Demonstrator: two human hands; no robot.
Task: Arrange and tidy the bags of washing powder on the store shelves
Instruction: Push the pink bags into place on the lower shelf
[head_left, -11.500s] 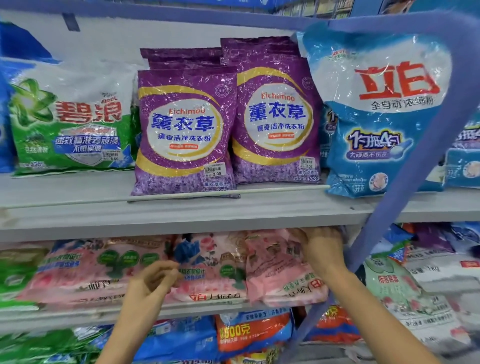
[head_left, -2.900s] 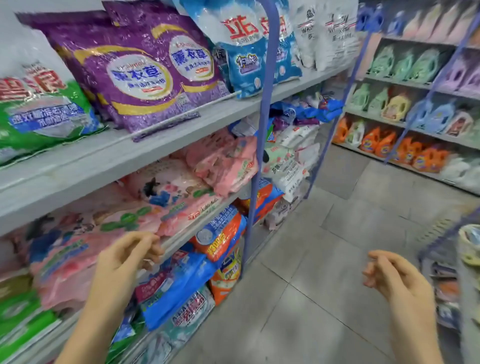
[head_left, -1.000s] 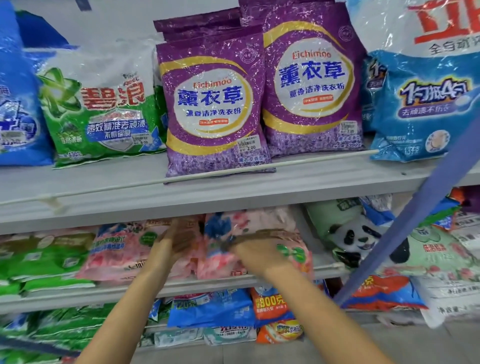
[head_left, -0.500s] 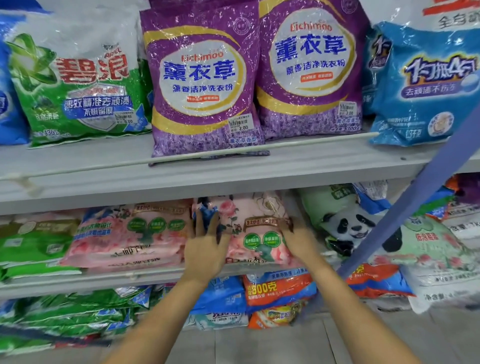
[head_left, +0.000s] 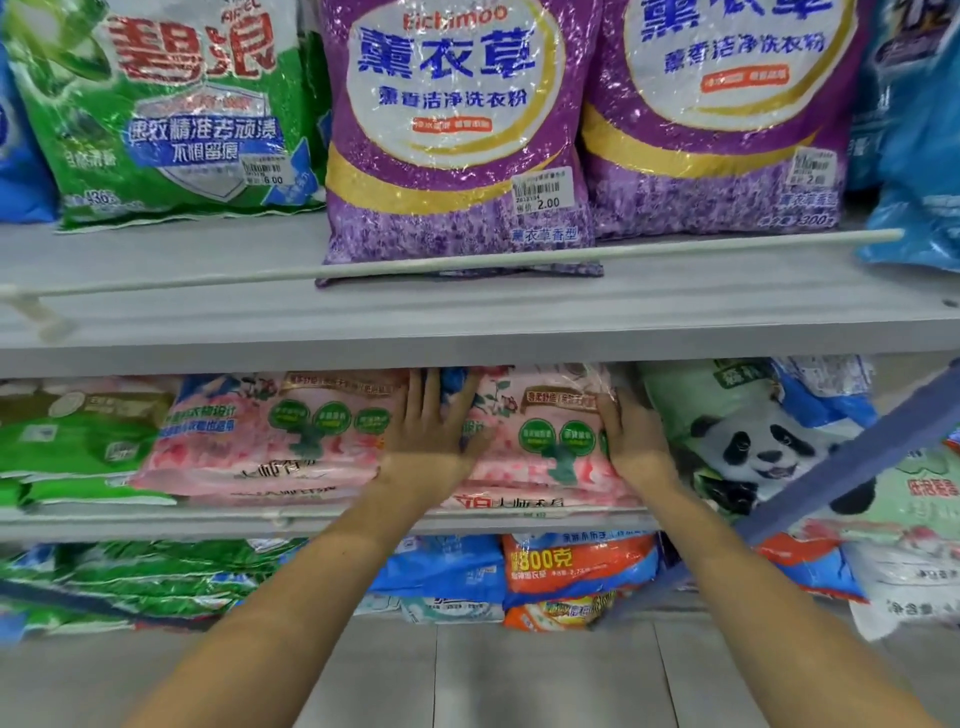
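The pink flowered plastic bag of washing powder (head_left: 535, 447) tops a pink pile at the front lip of the grey metal middle shelf (head_left: 208, 525), close under the upper grey shelf (head_left: 467, 322). The left hand (head_left: 431, 436) lies flat on its left side, fingers straight and spread, against the neighbouring pink stack (head_left: 270, 441). The right hand (head_left: 631, 441) presses its right edge, fingers straight and together, beside the green panda-printed bag (head_left: 753, 447). Above, a purple plastic bag (head_left: 452, 130) reads "Eichimoo", stickered 2.00.
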